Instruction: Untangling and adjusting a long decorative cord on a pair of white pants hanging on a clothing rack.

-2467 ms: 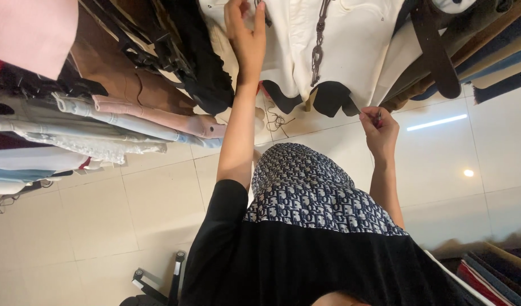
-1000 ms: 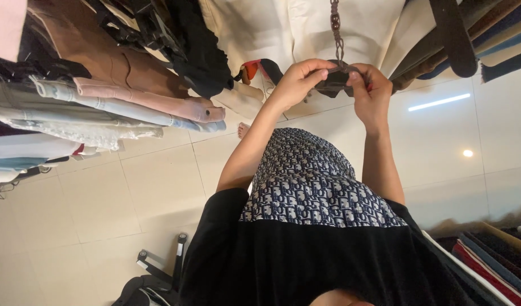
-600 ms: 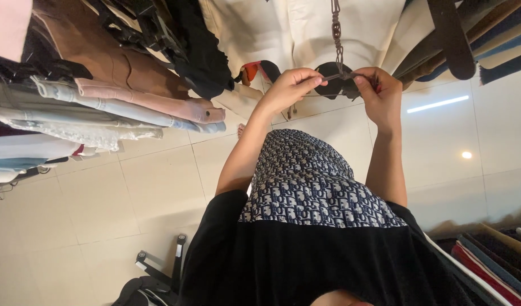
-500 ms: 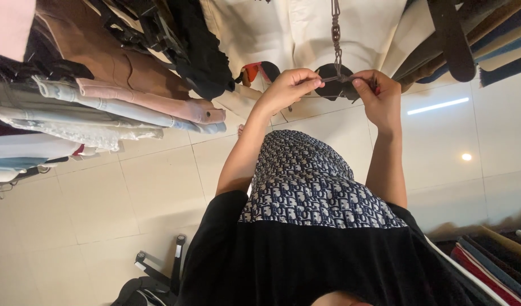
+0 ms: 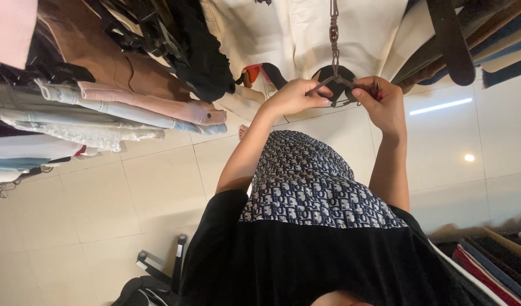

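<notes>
A cream garment [image 5: 365, 34] with a black scalloped hem [image 5: 327, 76] hangs in front of me. A brown braided cord [image 5: 332, 34] dangles down its front. My left hand [image 5: 294, 97] pinches one thin end of the cord, and my right hand [image 5: 382, 105] pinches the other end. The two ends spread apart in a low V just under the braid. A small red item [image 5: 376, 89] is tucked in my right hand; I cannot tell what it is. My hands are close together, a little below the hem.
Pink [image 5: 147, 102], pale blue and white clothes hang at the left, next to a black ruffled garment [image 5: 198, 51]. A dark brown belt [image 5: 450, 39] hangs at the upper right. Stacked fabrics [image 5: 492, 255] lie at the lower right. A black framed object [image 5: 158, 272] stands on the tiled floor [image 5: 158, 187].
My left hand came down from high on the cream garment to the cord. Both hands met at the cord's end and have drawn its two strands slightly apart.
</notes>
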